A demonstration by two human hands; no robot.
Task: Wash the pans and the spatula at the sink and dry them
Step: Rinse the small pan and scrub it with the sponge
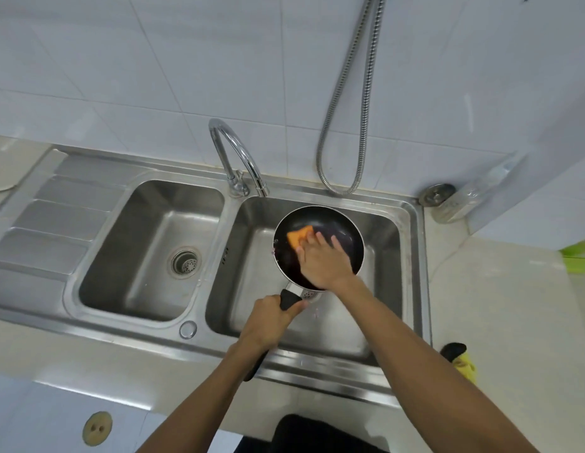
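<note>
White tiled wall [186, 60] up top, pale counter [496, 305] around one steel sink [415, 256] with two basins, one faucet [234, 152] and one metal hose [359, 125]. Just one black pan [317, 220] here, held over the right basin. Left hand [268, 322] is wrapped tight round its handle [289, 299], right hand [323, 263] presses one orange sponge [299, 237] into it with flat fingers.

My left hand [271, 317] grips the black handle of the pan [317, 218], holding it over the right basin of the steel sink [121, 325]. My right hand [323, 261] presses an orange sponge [299, 237] flat against the pan's dark inside, fingers stretched out. The faucet [234, 152] arches toward this basin from the back rim
</note>
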